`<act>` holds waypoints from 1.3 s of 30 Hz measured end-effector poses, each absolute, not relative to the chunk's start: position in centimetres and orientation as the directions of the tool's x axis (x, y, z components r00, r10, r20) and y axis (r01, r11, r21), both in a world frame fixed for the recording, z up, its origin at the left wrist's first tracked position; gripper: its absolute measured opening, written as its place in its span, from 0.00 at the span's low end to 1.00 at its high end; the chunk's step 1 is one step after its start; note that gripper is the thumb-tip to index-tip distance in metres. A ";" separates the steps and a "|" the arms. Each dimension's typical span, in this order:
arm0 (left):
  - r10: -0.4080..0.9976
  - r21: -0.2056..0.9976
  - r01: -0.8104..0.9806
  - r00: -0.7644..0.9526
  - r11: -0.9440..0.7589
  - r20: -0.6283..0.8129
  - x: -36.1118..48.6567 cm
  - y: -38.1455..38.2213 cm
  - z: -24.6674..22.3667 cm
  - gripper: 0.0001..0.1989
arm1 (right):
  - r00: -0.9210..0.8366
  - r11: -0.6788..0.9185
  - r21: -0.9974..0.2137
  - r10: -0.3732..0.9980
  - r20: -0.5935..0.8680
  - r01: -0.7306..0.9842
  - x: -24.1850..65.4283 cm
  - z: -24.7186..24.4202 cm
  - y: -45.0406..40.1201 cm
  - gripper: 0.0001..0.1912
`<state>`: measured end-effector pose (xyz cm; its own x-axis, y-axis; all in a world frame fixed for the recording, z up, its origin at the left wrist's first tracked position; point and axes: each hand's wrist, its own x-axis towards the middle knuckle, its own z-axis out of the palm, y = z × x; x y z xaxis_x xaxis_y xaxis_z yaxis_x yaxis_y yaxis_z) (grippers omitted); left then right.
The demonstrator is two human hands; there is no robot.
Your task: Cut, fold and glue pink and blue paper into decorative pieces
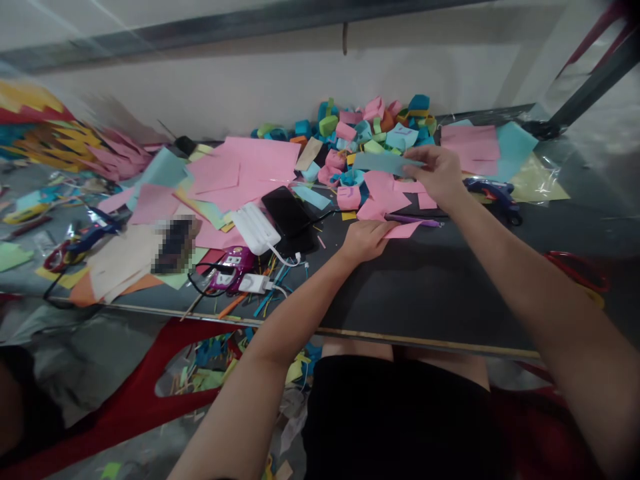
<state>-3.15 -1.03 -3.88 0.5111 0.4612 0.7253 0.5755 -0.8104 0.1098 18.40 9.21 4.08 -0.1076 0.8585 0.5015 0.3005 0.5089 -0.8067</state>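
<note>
Already, folded paper pieces (346, 131) crowd the bench (425, 287) at twelve o'clock; pink sheets (265, 160) at eleven lie unfolded. The right hand (436, 175) pinches a blue strip (383, 163) at twelve; the left hand (367, 240) grips pink paper (404, 231), nearer.

Muted blue-green paper strip (383, 163), pink paper piece (404, 231), purple pen (424, 222), dark grey tabletop (425, 287)

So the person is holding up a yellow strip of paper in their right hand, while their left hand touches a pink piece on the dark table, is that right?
Not quite: the strip of paper in the right hand is blue-green, not yellow, as the head view shows. The left hand does touch a pink piece on the dark table.
</note>
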 end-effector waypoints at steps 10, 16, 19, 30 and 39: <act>0.515 0.125 0.694 0.387 -0.709 0.765 -3.0 -1.4 -3.1 0.15 | -0.167 0.691 -0.420 0.612 0.773 0.588 19.6 5.0 3.2 0.15; 0.531 0.151 0.631 0.472 -0.761 0.703 -2.7 -0.9 -2.6 0.12 | -0.164 0.626 -0.442 0.676 0.718 0.643 21.0 -0.2 2.7 0.14; 0.567 0.193 0.635 0.461 -0.748 0.683 -2.6 -0.5 -2.6 0.13 | -0.283 0.665 -0.400 0.678 0.679 0.631 21.2 -2.0 2.6 0.15; 0.590 0.143 0.706 0.444 -0.694 0.674 -2.6 -0.3 -2.8 0.12 | -0.343 0.689 -0.344 0.654 0.674 0.638 21.0 -0.8 1.6 0.31; 0.571 0.074 0.760 0.416 -0.645 0.708 -2.2 -0.7 -2.5 0.13 | -0.497 0.839 -0.082 0.394 0.773 0.538 19.9 -1.3 0.6 0.11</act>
<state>-2.24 -0.71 -2.53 0.4161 0.5712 0.7075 0.7605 -0.6452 0.0736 19.92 0.62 -1.29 -0.4971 0.3942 0.7730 0.5383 0.8388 -0.0816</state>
